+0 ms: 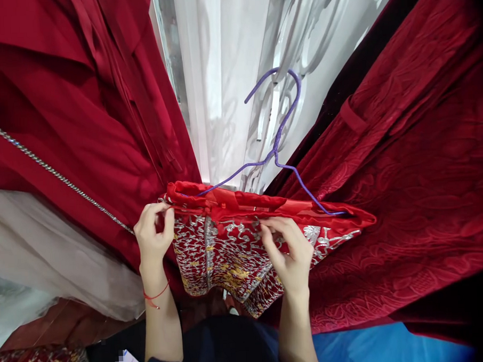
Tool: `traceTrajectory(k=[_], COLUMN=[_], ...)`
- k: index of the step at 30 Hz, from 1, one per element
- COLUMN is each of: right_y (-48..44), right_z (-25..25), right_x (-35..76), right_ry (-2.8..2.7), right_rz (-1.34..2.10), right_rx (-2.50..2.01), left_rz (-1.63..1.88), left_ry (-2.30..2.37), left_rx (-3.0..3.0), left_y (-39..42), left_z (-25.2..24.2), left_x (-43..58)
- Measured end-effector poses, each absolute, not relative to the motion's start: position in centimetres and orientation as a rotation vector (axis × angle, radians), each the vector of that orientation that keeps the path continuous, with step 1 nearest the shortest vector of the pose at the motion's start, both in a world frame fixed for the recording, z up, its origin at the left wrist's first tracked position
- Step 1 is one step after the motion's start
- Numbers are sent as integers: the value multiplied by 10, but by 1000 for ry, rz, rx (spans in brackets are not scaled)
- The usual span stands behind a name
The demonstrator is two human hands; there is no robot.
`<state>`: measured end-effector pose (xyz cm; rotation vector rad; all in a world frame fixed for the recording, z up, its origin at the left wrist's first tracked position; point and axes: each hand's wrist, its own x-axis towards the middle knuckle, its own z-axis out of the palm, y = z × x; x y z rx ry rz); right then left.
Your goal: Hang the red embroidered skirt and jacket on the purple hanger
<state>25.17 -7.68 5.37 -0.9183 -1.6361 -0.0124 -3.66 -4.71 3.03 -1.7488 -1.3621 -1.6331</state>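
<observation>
A red skirt (236,250) with silver and gold embroidery hangs in front of me, its red satin waistband running across the top. Inside that waistband sits a purple wire hanger (278,139), whose hook reaches up against white scrollwork. My left hand (154,227) pinches the waistband at its left end between thumb and fingers. With thumb and fingertips together, my right hand (290,248) grips the front of the waistband right of the middle. Whatever small part lies under the right fingertips is hard to make out.
White curved scrollwork (318,28) rises behind the hanger. Plain red cloth (74,113) with a metal chain (61,178) hangs at left, patterned red cloth (418,194) at right. Pale sheer fabric (68,252) hangs lower left, and blue material (372,346) lies lower right.
</observation>
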Motion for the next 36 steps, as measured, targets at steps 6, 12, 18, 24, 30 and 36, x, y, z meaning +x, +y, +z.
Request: traceTrajectory(k=[6, 12, 18, 24, 30, 36], right_y=[-77, -79, -72, -51, -41, -36], right_z=[50, 48, 51, 55, 78, 86], right_x=[326, 358, 361, 373, 367, 371], right_ry=[-1098, -1255, -1246, -1258, -1155, -1163], right_rz=[-492, -330, -427, -406, -447, -207], right_rx=[-956, -1293, -1365, -1093, -1110, -1123], left_rz=[-1934, -1956, -2159, -2252, -2372, -2510], left_ry=[-1320, -1461, -1535, -1522, -1495, -1528], left_rx=[-1615, -1873, -1624, -1587, -1397, -1616], left_y=[-45, -34, -27, -22, -20, -24], left_z=[44, 49, 56, 63, 77, 71], left_x=[-38, -31, -17, -14, -7, -19])
